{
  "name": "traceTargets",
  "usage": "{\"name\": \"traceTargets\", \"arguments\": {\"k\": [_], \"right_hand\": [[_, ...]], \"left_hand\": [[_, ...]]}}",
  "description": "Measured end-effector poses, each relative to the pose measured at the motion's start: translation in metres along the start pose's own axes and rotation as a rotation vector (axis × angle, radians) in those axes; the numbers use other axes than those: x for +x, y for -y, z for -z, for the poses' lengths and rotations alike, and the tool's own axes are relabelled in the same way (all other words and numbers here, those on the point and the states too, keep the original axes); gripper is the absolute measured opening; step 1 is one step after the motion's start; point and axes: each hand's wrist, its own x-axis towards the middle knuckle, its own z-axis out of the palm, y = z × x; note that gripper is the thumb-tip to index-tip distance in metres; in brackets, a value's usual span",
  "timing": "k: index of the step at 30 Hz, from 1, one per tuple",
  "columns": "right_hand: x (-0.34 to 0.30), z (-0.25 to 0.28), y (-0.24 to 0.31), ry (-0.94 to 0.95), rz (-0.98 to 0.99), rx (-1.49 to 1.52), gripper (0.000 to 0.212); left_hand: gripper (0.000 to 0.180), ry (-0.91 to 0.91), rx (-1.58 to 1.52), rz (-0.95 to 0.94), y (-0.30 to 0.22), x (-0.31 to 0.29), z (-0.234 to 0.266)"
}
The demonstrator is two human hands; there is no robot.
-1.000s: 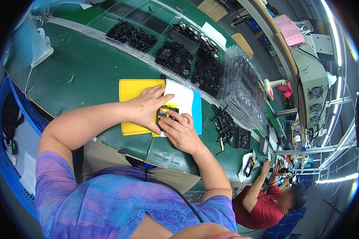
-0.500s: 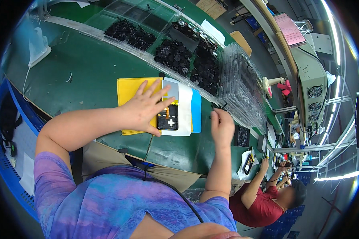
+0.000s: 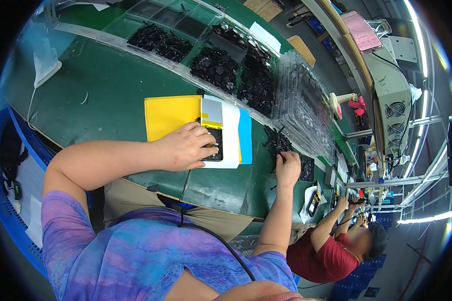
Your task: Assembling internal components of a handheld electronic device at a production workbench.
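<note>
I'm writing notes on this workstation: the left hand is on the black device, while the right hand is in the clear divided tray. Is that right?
Not quite: the right hand is at the loose pile of black pieces on the green table, as the head view shows. The left hand is indeed on the black device.

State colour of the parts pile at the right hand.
Black: the parts pile, best seen in the head view.
</note>
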Motion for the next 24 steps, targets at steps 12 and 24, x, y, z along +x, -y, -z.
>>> {"name": "traceTargets", "arguments": {"k": [12,24], "right_hand": [[0.012,0.011,-0.003,0.062,-0.142,0.186,0.023],[0.037,0.013,0.111,0.541,-0.431,1.536,0.015]], "left_hand": [[0.030,-0.029,-0.066,0.006,0.000,-0.003,0.001],[0.042,-0.051,-0.036,0.058,0.002,0.004,0.008]]}}
